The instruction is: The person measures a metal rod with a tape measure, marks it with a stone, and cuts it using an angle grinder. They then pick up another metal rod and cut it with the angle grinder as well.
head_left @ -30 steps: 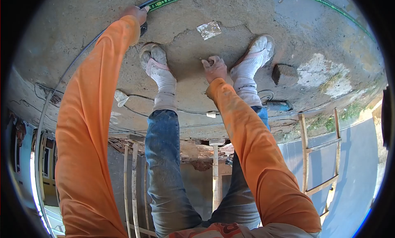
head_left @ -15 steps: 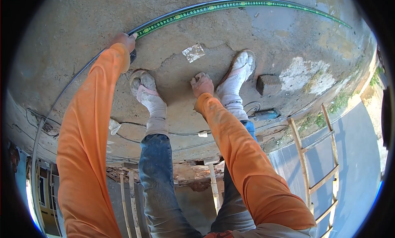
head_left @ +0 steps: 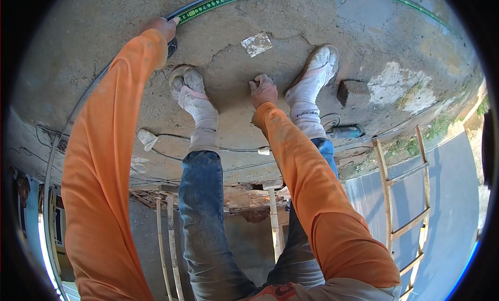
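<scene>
View's shifted, L hand (head_left: 162,27) gripping tape (head_left: 208,6), R hand (head_left: 264,90) fingers curled over rough flr (head_left: 228,82), ladder (head_left: 383,181) by wall (head_left: 452,191).

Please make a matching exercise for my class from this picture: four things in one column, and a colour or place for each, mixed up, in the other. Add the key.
Things:
1. Tape measure
2. Sleeves
3. Block
4. Ladder

Colours and places:
A. Beside the right foot
B. Against the grey wall
C. Green, at the left hand
D. Orange

Right pairs: 1-C, 2-D, 3-A, 4-B
</scene>
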Tool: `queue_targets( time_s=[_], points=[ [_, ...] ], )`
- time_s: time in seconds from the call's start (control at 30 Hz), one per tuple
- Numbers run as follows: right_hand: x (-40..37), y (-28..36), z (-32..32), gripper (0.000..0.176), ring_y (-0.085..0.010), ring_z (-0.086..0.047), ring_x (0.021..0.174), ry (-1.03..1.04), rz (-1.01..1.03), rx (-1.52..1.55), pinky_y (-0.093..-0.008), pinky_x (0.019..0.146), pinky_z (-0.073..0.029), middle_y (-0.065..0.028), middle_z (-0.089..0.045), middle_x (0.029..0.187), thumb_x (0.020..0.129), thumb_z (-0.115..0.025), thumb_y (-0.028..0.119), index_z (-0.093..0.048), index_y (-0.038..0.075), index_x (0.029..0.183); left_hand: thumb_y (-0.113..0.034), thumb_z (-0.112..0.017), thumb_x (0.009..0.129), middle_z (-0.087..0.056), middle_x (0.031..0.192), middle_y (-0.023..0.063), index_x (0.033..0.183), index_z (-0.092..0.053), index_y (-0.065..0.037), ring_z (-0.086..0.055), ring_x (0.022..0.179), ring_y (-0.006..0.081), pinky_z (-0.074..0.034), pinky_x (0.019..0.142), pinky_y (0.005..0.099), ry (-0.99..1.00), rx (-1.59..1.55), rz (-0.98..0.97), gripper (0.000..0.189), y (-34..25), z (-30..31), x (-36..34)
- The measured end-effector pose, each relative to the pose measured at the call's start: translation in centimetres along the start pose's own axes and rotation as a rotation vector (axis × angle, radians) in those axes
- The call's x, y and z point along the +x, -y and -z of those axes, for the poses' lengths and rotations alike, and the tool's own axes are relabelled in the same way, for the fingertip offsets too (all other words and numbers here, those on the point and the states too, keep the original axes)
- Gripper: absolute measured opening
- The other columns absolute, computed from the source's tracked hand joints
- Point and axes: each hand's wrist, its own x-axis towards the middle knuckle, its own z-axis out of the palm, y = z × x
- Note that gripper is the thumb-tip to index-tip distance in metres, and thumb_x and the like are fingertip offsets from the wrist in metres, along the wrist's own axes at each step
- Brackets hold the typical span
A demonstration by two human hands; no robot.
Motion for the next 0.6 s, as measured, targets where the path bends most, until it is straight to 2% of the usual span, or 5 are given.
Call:
queue_targets(
  time_s=[0.1, 0.2, 0.4, 0.47, 0.6],
  points=[
    [-0.1, -1.2, 0.5, 0.023, -0.0323, -0.058, 0.087, -0.009, 0.071, 0.003, -0.0405, 0.076, -0.046, -0.0141, -0.059, 0.093, 0.079, -0.066, 0.023, -0.057, 0.007, 0.092, -0.048, -0.052, 0.086, -0.063, 0.101, 0.0214, 0.104, -0.065, -0.004, -0.059, 0.098, 0.0380, -0.045, 0.083, 0.0419, -0.008, 0.027, -0.030, 0.049, -0.1, 0.2, 0.4],
    [-0.6, -2.1, 0.5, 0.027, -0.0311, -0.057, 0.088, 0.003, -0.007, 0.007, -0.0396, 0.077, -0.046, -0.0130, -0.058, 0.093, 0.078, -0.067, 0.022, -0.054, 0.006, 0.095, -0.048, -0.052, 0.086, -0.063, 0.102, 0.0212, 0.104, -0.065, -0.004, -0.059, 0.098, 0.0380, -0.045, 0.084, 0.0418, -0.002, 0.045, -0.036, 0.050, 0.0, 0.2, 0.4],
    [-0.5, -0.5, -0.1, 0.028, -0.0308, -0.059, 0.088, -0.021, -0.050, 0.006, -0.0381, 0.080, -0.046, -0.0141, -0.061, 0.090, 0.079, -0.066, 0.030, -0.061, 0.005, 0.091, -0.049, -0.052, 0.085, -0.062, 0.103, 0.0208, 0.105, -0.064, -0.004, -0.059, 0.098, 0.0379, -0.045, 0.084, 0.0422, -0.009, 0.020, -0.010, 0.050, 0.0, 0.1, 0.4],
    [0.0, 0.2, -0.1, 0.024, -0.0330, -0.058, 0.091, 0.065, -0.085, -0.048, -0.0409, 0.080, -0.046, -0.0144, -0.060, 0.098, 0.081, -0.063, 0.028, -0.060, 0.008, 0.094, -0.049, -0.052, 0.085, -0.062, 0.104, 0.0207, 0.105, -0.064, -0.004, -0.059, 0.098, 0.0379, -0.045, 0.084, 0.0423, -0.019, 0.005, -0.007, 0.051, -0.1, 0.4, 0.3],
    [0.2, -0.2, -0.4, 0.022, -0.0331, -0.059, 0.089, -0.006, -0.041, -0.037, -0.0422, 0.078, -0.047, -0.0143, -0.061, 0.091, 0.082, -0.062, 0.028, -0.060, 0.009, 0.091, -0.048, -0.052, 0.086, -0.062, 0.104, 0.0210, 0.105, -0.064, -0.003, -0.059, 0.099, 0.0376, -0.045, 0.084, 0.0418, 0.008, 0.050, 0.003, 0.050, -0.9, 0.9, -0.8]
  ],
)
